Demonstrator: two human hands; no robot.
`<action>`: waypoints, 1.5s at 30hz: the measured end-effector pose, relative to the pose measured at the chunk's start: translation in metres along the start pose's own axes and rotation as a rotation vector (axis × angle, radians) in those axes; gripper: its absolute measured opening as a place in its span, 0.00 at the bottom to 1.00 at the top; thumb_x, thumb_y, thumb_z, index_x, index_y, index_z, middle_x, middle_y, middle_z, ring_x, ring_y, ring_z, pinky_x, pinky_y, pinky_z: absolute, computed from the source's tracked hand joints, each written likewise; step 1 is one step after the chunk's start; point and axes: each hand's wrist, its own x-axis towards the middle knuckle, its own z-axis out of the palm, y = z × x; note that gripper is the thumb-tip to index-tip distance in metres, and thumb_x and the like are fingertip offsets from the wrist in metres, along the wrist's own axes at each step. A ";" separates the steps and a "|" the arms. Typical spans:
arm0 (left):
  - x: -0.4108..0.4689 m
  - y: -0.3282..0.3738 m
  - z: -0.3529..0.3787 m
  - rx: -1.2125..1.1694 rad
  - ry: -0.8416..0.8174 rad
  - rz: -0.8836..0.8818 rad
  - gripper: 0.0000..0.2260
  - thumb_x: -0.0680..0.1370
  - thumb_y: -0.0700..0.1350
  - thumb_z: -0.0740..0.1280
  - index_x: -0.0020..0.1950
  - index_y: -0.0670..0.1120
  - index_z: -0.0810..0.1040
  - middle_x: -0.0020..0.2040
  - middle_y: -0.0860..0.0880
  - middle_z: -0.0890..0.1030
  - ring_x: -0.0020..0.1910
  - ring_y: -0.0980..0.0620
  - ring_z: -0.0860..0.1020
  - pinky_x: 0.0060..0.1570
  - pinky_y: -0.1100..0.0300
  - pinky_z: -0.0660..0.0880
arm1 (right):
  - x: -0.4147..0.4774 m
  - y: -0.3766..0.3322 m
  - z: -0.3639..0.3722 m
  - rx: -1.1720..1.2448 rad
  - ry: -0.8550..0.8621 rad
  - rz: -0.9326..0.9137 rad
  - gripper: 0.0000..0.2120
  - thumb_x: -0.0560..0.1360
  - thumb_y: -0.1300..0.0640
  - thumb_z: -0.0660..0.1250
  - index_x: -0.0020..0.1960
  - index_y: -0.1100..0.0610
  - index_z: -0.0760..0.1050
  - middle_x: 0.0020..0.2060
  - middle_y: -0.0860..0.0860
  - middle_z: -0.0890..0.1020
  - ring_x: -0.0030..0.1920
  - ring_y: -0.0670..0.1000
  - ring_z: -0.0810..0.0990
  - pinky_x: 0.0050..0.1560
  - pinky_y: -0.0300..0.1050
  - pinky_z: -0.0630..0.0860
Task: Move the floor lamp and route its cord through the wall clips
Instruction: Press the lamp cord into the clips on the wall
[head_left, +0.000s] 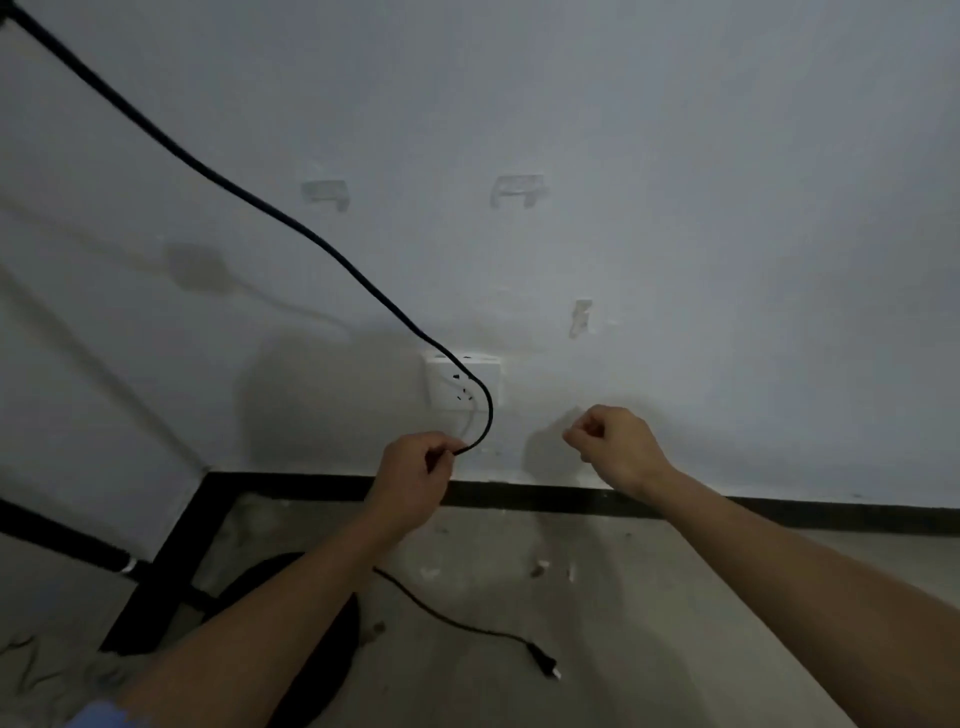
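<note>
A black lamp cord (311, 236) runs from the top left corner down across the white wall and curls in front of a white wall socket (441, 382). My left hand (413, 475) is shut on the cord just below the socket. The cord's free end trails over the floor to a black plug (543, 662). My right hand (615, 444) is a loose fist near the wall, holding nothing. Two clear wall clips (324, 192) (519, 189) sit above the socket, and a third clip (581, 317) lies lower right. The lamp's round black base (270, 579) shows under my left forearm.
A black skirting strip (519, 493) runs along the wall's foot at a room corner on the left. A black pole (62, 543) slants in at lower left. The concrete floor (623, 597) is dusty and stained.
</note>
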 end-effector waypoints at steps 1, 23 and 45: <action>0.003 -0.004 -0.001 0.008 0.002 0.021 0.10 0.77 0.34 0.63 0.52 0.41 0.83 0.42 0.51 0.82 0.41 0.59 0.78 0.42 0.76 0.72 | 0.004 -0.002 0.003 0.015 0.008 -0.031 0.11 0.75 0.52 0.67 0.39 0.57 0.76 0.37 0.56 0.83 0.41 0.57 0.83 0.47 0.57 0.80; -0.004 0.006 -0.029 -0.289 0.228 0.068 0.07 0.70 0.40 0.74 0.33 0.45 0.79 0.32 0.45 0.81 0.32 0.52 0.78 0.38 0.55 0.78 | -0.004 -0.093 0.001 0.421 -0.003 -0.260 0.09 0.77 0.58 0.67 0.41 0.61 0.81 0.30 0.53 0.82 0.32 0.49 0.80 0.34 0.43 0.74; 0.036 0.032 -0.145 0.122 0.870 0.283 0.10 0.77 0.48 0.66 0.50 0.46 0.84 0.43 0.44 0.86 0.42 0.44 0.82 0.41 0.49 0.80 | -0.011 -0.197 -0.028 0.179 0.265 -0.523 0.09 0.75 0.49 0.69 0.40 0.53 0.83 0.31 0.54 0.83 0.30 0.48 0.76 0.36 0.47 0.76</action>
